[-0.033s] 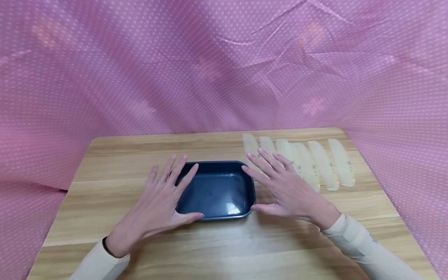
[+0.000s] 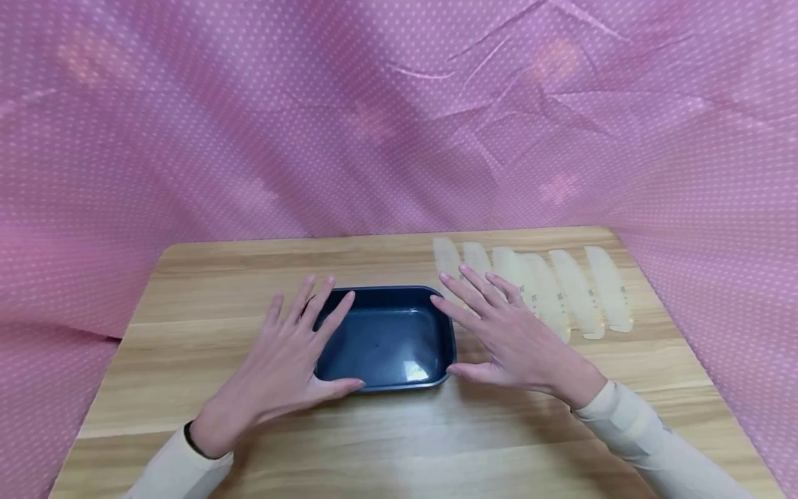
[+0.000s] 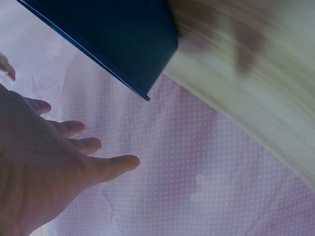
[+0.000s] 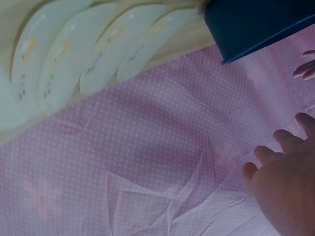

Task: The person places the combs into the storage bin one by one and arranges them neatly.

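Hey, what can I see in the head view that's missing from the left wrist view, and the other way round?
Only the head view shows the pale combs on the right of the table and the inside of the dark blue tray.

Only the left wrist view shows the tray's outer end wall up close.

Both show the tray, the left hand, the table and the pink dotted cloth.

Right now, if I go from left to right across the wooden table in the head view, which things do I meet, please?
Left hand, dark blue tray, right hand, rightmost pale comb.
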Motion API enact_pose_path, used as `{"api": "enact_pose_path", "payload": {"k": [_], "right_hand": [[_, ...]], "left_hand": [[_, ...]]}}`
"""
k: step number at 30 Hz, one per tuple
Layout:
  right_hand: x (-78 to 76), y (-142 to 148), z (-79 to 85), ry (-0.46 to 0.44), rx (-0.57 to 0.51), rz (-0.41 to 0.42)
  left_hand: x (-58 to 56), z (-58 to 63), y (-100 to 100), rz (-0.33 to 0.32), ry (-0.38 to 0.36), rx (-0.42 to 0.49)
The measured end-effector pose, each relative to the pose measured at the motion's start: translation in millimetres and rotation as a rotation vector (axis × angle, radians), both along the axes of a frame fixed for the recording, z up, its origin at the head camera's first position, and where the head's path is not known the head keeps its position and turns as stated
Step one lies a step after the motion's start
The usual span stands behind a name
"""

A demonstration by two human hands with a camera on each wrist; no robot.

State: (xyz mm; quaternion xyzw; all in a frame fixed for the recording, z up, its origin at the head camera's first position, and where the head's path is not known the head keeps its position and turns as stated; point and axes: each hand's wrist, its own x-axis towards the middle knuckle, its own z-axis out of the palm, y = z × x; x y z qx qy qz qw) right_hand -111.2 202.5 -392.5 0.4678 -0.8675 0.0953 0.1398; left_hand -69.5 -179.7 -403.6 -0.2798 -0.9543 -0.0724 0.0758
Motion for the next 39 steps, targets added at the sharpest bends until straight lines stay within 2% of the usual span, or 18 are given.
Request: {"api": "enact_pose_path", "payload": {"k": [4, 7, 11, 16, 18, 21, 27, 31, 34, 39], "right_hand": [[-2.4, 0.9, -3.9, -0.024, -0.02, -0.004], [-5.0, 5.2, -9.8, -0.122, -0.091, -0.047], [-12.7, 10.8, -17.8, -0.309, -0.264, -0.203], [-29.8, 9.3, -28.2, -0.58, -0.487, -0.393], [-37.3, 7.7, -32.5, -0.673, -0.528, -0.447], [-47.8, 4.9, -38.5, -0.752, -0.514, -0.526], [-67.3, -5.1, -54.8, -0.787, -0.41, -0.563], [-74.2, -12.1, -61.9, -0.767, -0.341, -0.603], [-78.1, -17.5, -63.3, -0.708, -0.281, -0.633], [-84.7, -26.0, -63.0, -0.557, -0.181, -0.671]], "left_hand": [[-1.1, -1.2, 0.0, -0.01, 0.011, 0.013], [-0.3, -4.0, -1.7, -0.013, 0.005, 0.036], [0.4, -9.6, -6.1, 0.007, -0.051, 0.078], [1.1, -19.5, -13.0, 0.058, -0.148, 0.127], [2.4, -23.5, -14.7, 0.078, -0.173, 0.143], [5.1, -28.5, -15.8, 0.108, -0.218, 0.174], [8.1, -38.1, -20.7, 0.201, -0.322, 0.219], [9.2, -43.1, -23.3, 0.214, -0.375, 0.22], [7.8, -45.5, -23.6, 0.207, -0.402, 0.241], [2.6, -46.0, -24.2, 0.183, -0.408, 0.272]]}}
